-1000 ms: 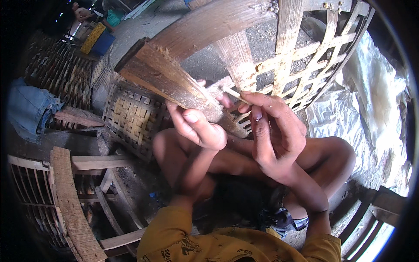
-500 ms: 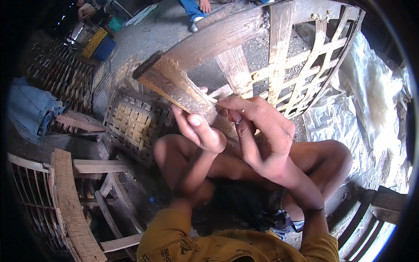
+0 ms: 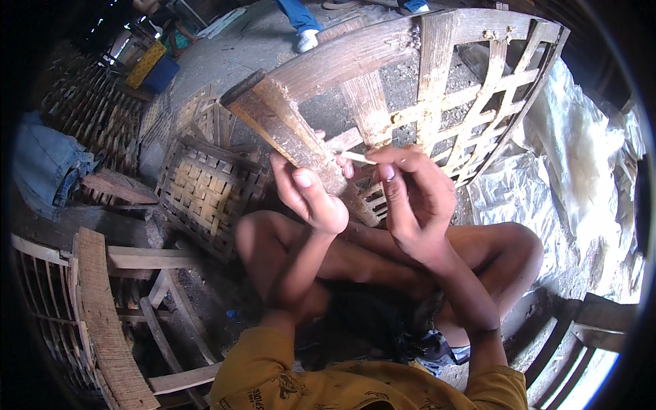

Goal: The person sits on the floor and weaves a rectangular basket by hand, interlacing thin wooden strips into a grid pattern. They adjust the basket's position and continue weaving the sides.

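Note:
A large weathered lattice panel of wood or bamboo slats (image 3: 369, 109) stands tilted in front of me, its wide plank rim uppermost. My left hand (image 3: 314, 198) is wrapped round the lower part of its thick left end slat, thumb on the near side, some fingertips showing past the far edge. Just right of that slat, my right hand (image 3: 420, 198) pinches a thin pale strip (image 3: 361, 158) between thumb and forefinger. The strip's left end reaches the slat beside my left fingertips; whether it is fastened there, I cannot tell.
A woven bamboo panel (image 3: 208, 188) leans beyond my left knee. Slatted wooden frames (image 3: 113, 321) stand at lower left, with blue denim cloth (image 3: 48, 164) above. Clear plastic sheeting (image 3: 540, 184) lies at right. Another person's leg in jeans (image 3: 297, 17) shows at the far side.
My right hand has drawn rightward from the slat, exposing the pale strip between it and my left fingertips. The panel's left end has shifted slightly right and up.

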Demonstrator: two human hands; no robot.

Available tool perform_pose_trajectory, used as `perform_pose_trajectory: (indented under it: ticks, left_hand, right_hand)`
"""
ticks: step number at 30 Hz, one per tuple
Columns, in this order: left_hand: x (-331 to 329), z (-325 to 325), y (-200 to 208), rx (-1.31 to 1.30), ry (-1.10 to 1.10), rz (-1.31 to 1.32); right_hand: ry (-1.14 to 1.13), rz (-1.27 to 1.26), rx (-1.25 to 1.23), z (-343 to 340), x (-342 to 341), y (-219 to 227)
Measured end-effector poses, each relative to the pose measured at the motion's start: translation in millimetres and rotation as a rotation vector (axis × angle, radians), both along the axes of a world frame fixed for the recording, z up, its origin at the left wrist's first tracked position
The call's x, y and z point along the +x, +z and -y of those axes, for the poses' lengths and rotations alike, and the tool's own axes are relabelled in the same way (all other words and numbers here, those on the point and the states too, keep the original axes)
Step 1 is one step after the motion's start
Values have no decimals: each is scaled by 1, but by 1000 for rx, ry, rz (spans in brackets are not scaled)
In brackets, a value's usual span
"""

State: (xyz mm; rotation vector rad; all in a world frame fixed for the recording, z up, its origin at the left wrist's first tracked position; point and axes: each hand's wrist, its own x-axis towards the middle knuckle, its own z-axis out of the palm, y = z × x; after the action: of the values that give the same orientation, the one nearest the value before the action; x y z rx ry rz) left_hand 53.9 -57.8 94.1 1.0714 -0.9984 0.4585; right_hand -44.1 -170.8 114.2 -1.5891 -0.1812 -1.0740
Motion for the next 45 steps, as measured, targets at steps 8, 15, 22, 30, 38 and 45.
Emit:
perform_pose_trajectory:
  ticks: [8, 15, 22, 30, 38, 45]
  left_hand:
    - [1, 24, 2, -178, 229, -127]
    - [3, 17, 4, -55, -35, -129]
    - [7, 23, -10, -114, -58, -200]
    - [21, -11, -25, 254, -119, -115]
    - [22, -29, -29, 557, -448, -341]
    - [22, -40, -18, 747, -293, -251]
  right_hand:
    - [-57, 39, -240, -1, 3, 2]
    - [-89, -82, -273, 36, -8, -30]
    - [-41, -136, -356, 17, -3, -47]
    - [-72, -271, -523, 34, -11, -45]
    - [-121, -166, -616, 18, -4, -41]
    - [-174, -209, -558, 30, -10, -45]
